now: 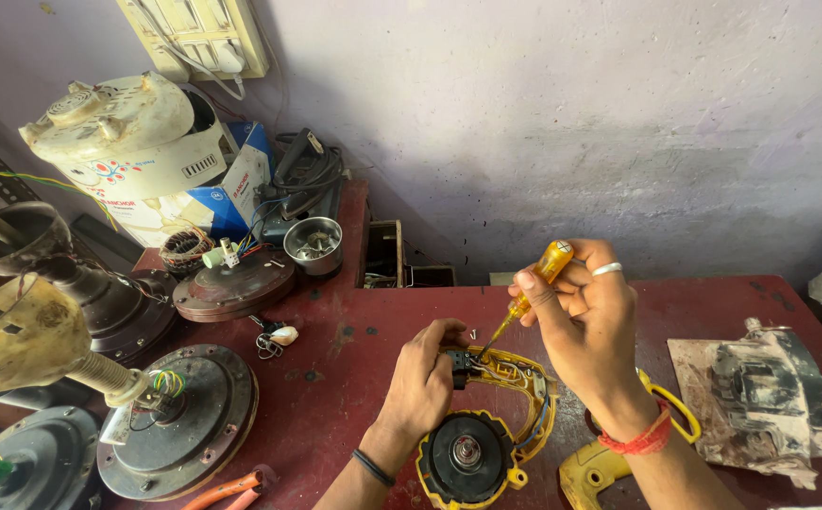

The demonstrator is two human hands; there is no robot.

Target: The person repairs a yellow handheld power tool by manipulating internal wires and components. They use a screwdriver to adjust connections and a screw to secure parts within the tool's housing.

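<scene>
A head-worn camera looks down on a dark red workbench [354,368] against a pale purple wall. At lower centre lies an opened yellow power tool [486,425], its black round motor end toward the viewer and its handle half open, showing thin wires and a small switch. The left hand [425,378] rests on the handle, fingers curled and pressed down to steady it. The right hand [585,321], wearing a ring and a red wrist thread, pinches a small amber-handled screwdriver [533,288] between thumb and fingertips, its tip pointing down into the wiring. The tool looks rigid and fairly heavy at the motor end, so it is best held by the plastic shell; the wires look thin and easily damaged. A separate yellow cover [590,472] lies just right of it. Fan motors [179,416] crowd the left of the frame, orange pliers [231,488] lie at the bottom left, and a dirty cloth [755,397] sits at the right.
</scene>
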